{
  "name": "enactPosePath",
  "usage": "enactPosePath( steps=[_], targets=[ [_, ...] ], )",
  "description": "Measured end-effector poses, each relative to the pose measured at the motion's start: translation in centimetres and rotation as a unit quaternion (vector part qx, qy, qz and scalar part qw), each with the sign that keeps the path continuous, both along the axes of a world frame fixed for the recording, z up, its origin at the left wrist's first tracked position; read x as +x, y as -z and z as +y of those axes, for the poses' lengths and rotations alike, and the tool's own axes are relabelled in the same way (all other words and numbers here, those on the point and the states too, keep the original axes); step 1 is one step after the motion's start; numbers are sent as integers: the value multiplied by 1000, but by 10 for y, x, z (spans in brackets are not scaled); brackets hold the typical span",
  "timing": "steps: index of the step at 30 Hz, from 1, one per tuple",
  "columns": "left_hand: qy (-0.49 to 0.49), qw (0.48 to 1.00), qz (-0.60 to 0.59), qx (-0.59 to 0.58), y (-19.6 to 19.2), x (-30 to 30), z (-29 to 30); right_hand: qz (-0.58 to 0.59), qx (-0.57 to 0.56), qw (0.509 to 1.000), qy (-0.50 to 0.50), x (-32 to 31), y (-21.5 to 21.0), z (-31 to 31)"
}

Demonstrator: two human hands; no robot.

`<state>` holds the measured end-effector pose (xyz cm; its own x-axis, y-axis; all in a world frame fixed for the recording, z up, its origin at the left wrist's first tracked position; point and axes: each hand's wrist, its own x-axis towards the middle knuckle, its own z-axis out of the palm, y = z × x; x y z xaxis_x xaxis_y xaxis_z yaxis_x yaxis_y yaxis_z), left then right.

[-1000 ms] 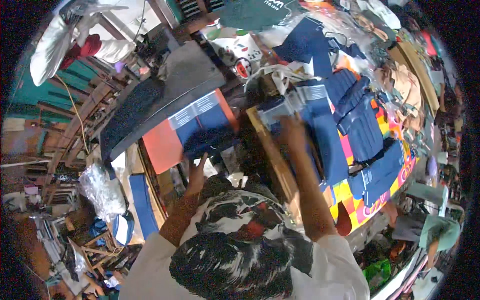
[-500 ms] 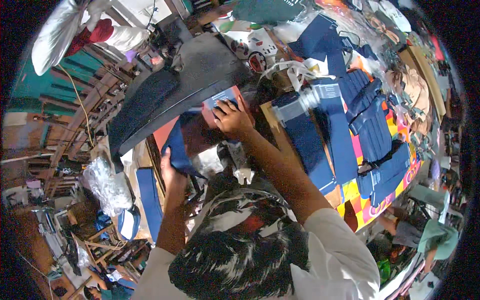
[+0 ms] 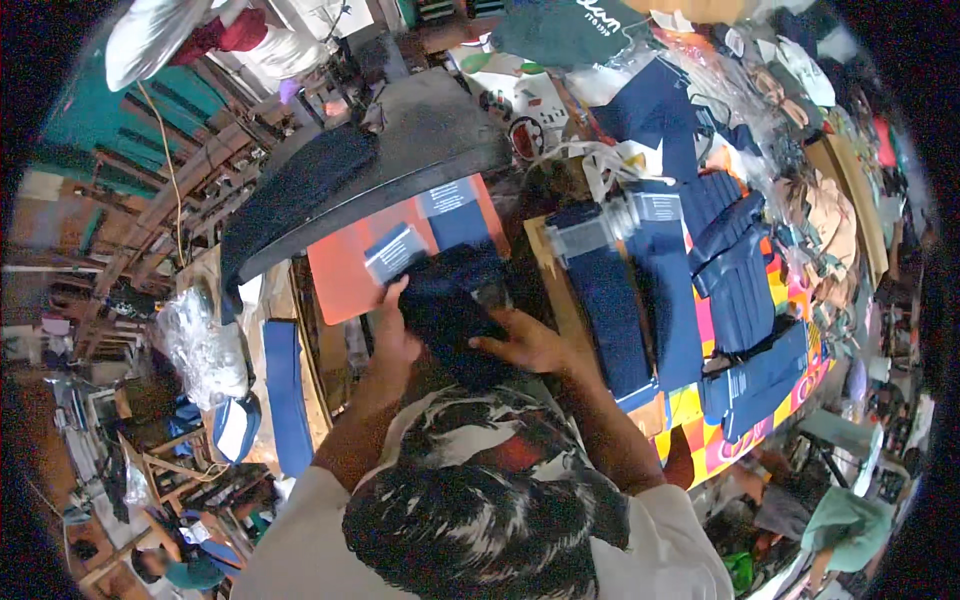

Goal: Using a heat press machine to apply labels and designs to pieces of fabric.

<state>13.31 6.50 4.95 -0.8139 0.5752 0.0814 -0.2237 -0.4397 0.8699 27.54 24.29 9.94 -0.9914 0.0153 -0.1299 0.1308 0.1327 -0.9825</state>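
Observation:
A piece of dark navy cloth [image 3: 452,312] hangs between my two hands, close to my body. My left hand [image 3: 394,338] grips its left edge with the fingers partly hidden by the cloth. On the right side, my right hand [image 3: 532,346] holds the cloth between thumb and fingers. Just beyond lies an orange-red board [image 3: 342,284], partly under the cloth. On the board sit two white-printed patches: a tilted label [image 3: 395,252] near my left fingers and a navy printed piece [image 3: 452,207] farther off.
A large black machine head [image 3: 425,125] overhangs the board's far side. Right of it, navy cloth strips [image 3: 610,320] lie on a wooden board and a bright patterned cover [image 3: 720,420]. At left are a navy strip [image 3: 288,395] and crumpled clear plastic [image 3: 200,345].
My right hand has come back from the board's far end toward me. My left hand has moved right, and the navy cloth is now gathered between both hands, uncovering more of the board.

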Motion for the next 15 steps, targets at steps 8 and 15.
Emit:
enactPosePath(
  steps=[8, 15],
  targets=[
    [-10, 971, -214, -101, -46, -48, 71, -54, 29, 995, 85, 6, -9, 16],
    [133, 926, -262, -237, 72, 14, 27, -46, 134, 977, 160, 25, 75, 23]
  ],
)
